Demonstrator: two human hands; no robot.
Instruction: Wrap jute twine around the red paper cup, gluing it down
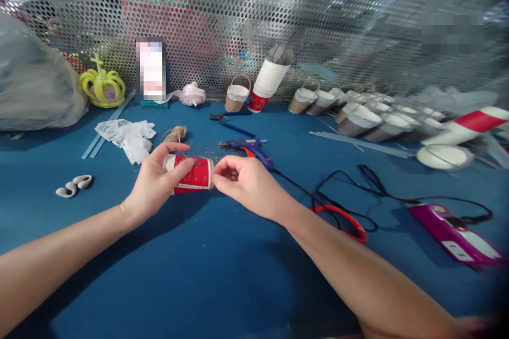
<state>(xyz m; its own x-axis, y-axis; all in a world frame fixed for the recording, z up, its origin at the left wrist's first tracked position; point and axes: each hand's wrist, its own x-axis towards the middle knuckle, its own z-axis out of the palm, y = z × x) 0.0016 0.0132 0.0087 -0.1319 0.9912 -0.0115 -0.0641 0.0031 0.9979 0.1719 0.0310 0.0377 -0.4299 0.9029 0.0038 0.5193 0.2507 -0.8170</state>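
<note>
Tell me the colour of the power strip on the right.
Purple, with white panels; the power strip shows in the head view.

Cup (202, 170) partly hidden by hands (149, 184), grey bag (35, 77) cut off

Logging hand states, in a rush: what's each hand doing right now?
Left hand: closed, holding the red-and-white paper cup sideways.
Right hand: partly closed at one end of the cup; whether it grips anything cannot be told.
</note>
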